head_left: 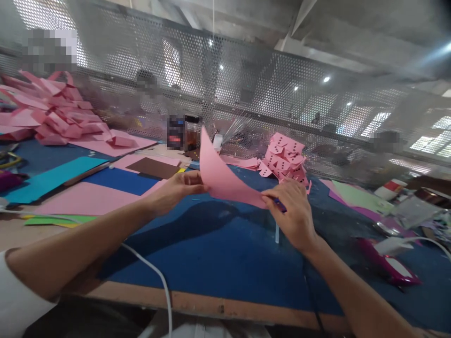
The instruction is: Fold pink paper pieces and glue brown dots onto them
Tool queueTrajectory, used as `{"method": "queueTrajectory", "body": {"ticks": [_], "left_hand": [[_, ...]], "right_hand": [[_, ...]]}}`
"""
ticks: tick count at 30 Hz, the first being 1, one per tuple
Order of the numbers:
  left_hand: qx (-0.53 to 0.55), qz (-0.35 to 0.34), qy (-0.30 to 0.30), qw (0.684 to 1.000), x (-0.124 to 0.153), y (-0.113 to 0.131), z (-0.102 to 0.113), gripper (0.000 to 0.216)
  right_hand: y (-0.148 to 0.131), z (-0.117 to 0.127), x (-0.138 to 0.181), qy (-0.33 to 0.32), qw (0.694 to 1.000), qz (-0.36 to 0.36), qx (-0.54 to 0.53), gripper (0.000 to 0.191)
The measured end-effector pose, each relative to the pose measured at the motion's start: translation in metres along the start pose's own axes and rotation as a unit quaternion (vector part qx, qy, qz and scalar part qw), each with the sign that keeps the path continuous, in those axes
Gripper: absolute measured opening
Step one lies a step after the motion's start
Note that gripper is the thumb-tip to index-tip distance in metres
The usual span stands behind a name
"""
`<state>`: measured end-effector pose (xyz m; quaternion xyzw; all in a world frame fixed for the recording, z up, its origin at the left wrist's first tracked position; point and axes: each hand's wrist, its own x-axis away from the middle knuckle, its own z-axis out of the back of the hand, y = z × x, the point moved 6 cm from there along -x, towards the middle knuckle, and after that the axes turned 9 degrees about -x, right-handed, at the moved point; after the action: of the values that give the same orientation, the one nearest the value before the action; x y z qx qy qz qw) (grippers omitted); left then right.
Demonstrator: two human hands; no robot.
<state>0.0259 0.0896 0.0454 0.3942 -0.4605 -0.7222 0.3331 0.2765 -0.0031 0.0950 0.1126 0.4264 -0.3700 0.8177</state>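
A pink sheet [225,180], curved and standing up at its left end, is held above the blue table covering [225,253]. My left hand [179,188] pinches its lower left edge between thumb and fingers. My right hand [292,209] is closed on the sheet's right corner. A small dark purple-blue object [281,204] also sticks out of the right hand; its kind is mostly hidden. Below that hand shows a thin pale stick [277,234]; I cannot tell whether it joins the purple-blue object. The sheet casts a shadow on the table.
Folded pink pieces [66,112] are heaped at the back left, near turquoise [59,176], blue [118,182] and brown sheets [154,167]. Pink pieces with black marks [285,157] stack behind my right hand. A magenta device [391,263] lies right. A white cable [160,274] crosses the front edge.
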Motion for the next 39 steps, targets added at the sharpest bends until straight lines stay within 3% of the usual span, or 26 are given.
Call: {"method": "queueTrajectory", "body": {"ticks": [6, 11, 14, 17, 22, 25, 29, 39], "left_hand": [[-0.128, 0.025, 0.025, 0.991, 0.001, -0.004, 0.017, 0.030], [-0.037, 0.084, 0.079, 0.993, 0.005, -0.011, 0.041, 0.031], [0.007, 0.108, 0.031, 0.994, 0.011, -0.010, 0.046, 0.039], [-0.036, 0.120, -0.027, 0.992, 0.019, -0.011, 0.045, 0.041], [-0.215, 0.059, -0.071, 0.972, 0.026, -0.009, 0.025, 0.029], [-0.332, -0.023, -0.112, 0.936, 0.033, -0.001, -0.002, 0.023], [-0.367, -0.135, -0.186, 0.901, 0.046, 0.005, -0.036, 0.028], [-0.415, -0.188, -0.139, 0.879, 0.050, -0.007, -0.039, 0.012]], "right_hand": [[-0.010, 0.001, 0.006, -0.030, 0.994, 0.065, 0.081, 0.015], [-0.020, -0.009, 0.009, -0.101, 0.985, 0.098, 0.105, 0.017], [-0.029, -0.025, 0.015, -0.198, 0.966, 0.133, 0.101, 0.020], [-0.038, -0.041, 0.025, -0.296, 0.940, 0.149, 0.083, 0.020], [-0.043, -0.054, 0.038, -0.380, 0.915, 0.129, 0.031, 0.017], [-0.040, -0.054, 0.039, -0.389, 0.915, 0.108, 0.021, 0.019], [-0.032, -0.050, 0.035, -0.381, 0.921, 0.076, 0.023, 0.020], [-0.016, -0.040, 0.035, -0.397, 0.917, -0.009, -0.033, 0.016]]}}
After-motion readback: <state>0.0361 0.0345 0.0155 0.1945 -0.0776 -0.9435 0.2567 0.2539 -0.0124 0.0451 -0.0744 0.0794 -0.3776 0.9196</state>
